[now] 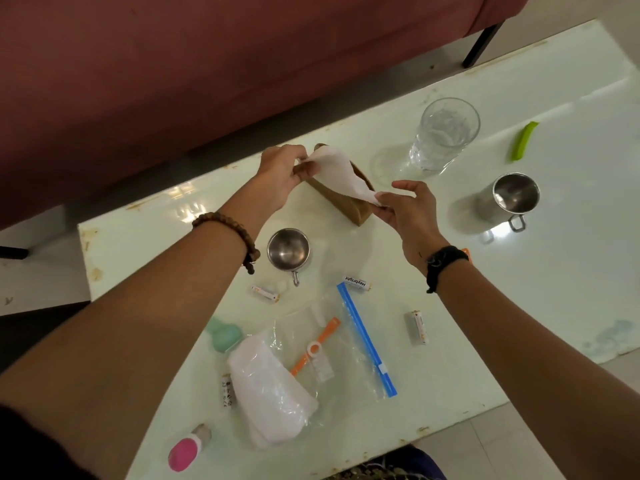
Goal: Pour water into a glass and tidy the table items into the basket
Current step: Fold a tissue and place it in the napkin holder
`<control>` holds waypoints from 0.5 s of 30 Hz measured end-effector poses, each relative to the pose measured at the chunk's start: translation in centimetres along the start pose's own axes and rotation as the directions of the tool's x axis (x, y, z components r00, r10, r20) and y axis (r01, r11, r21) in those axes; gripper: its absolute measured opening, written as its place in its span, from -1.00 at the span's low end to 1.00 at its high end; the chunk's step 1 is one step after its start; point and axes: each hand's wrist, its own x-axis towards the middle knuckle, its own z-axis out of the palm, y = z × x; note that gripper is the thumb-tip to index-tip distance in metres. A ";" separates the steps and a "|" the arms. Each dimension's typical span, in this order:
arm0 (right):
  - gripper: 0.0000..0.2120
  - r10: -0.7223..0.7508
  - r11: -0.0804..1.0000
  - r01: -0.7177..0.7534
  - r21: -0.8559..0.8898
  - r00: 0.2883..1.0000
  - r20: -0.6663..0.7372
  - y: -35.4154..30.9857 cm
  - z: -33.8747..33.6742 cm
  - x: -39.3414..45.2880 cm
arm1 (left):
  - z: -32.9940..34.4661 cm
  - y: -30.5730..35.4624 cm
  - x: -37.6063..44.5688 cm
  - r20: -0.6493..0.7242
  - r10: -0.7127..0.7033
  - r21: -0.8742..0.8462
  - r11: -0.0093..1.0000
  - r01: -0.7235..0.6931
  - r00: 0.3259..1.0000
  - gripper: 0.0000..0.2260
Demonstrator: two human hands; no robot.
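Observation:
A white tissue [341, 176] is stretched over a small brown basket [337, 200] on the pale table [554, 271]. My left hand [282, 174] pinches its far end and my right hand [405, 206] pinches its near end. A clear glass [441, 135] holding some water stands to the right. Steel cups stand at the right [512, 202] and in the middle [289, 251]. Several batteries [356, 282] [265, 293] [418, 328] lie loose.
Nearer me lie a zip bag with a blue seal [367, 344], an orange clip [315, 348], a white plastic pouch [270, 389], a mint bottle [223, 336] and a pink-capped bottle [185, 452]. A green clip [523, 140] lies far right. A maroon sofa [173, 64] borders the table.

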 end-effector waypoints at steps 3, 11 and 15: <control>-0.69 0.008 0.997 -0.009 0.082 1.000 0.004 -0.4 0.2 0.5 | 0.1 0.1 0.6 0.021 0.053 -0.022 0.998 -0.053 0.998 -0.71; -0.70 0.039 0.992 -0.038 0.119 0.999 -0.001 -0.3 0.2 0.6 | 0.5 0.9 1.5 0.038 0.101 0.090 0.990 -0.104 0.994 -0.69; -0.71 0.070 0.996 -0.070 0.049 0.997 -0.011 0.8 0.6 1.2 | 1.2 0.8 2.4 0.070 0.093 0.386 0.915 -0.113 0.993 -0.67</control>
